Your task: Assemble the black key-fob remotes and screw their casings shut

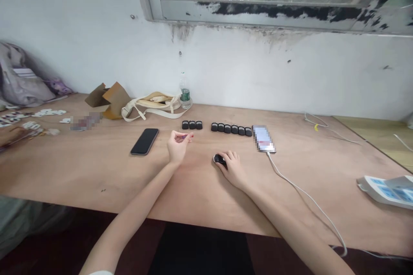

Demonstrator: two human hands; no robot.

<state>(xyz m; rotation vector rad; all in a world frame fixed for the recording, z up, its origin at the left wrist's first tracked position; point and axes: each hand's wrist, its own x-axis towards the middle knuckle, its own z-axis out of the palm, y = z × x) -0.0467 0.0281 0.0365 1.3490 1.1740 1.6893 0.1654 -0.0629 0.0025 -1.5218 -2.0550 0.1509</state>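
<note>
My left hand (pixel 177 147) is raised a little over the table, its fingers pinched together. A tiny purple and red spot shows at the fingertips; what it is, I cannot make out. With thumb and fingers my right hand (pixel 234 169) grips a small black rounded object (pixel 220 160) with a shiny rim, low at the tabletop. Beyond my hands, several similar small black pieces with grey fronts stand in a row (pixel 231 129), and three more form a shorter row (pixel 192 125) to the left. A dark phone (pixel 145 141) lies left of my left hand.
A lit phone (pixel 263 138) with a white charging cable (pixel 305 189) lies right of the rows. Along the wall are a brown paper bag (pixel 118 99), a cream bag (pixel 155 102) and a plastic bottle (pixel 185 94). A white and blue device (pixel 387 189) sits far right; another person's hand (pixel 13 135) is far left.
</note>
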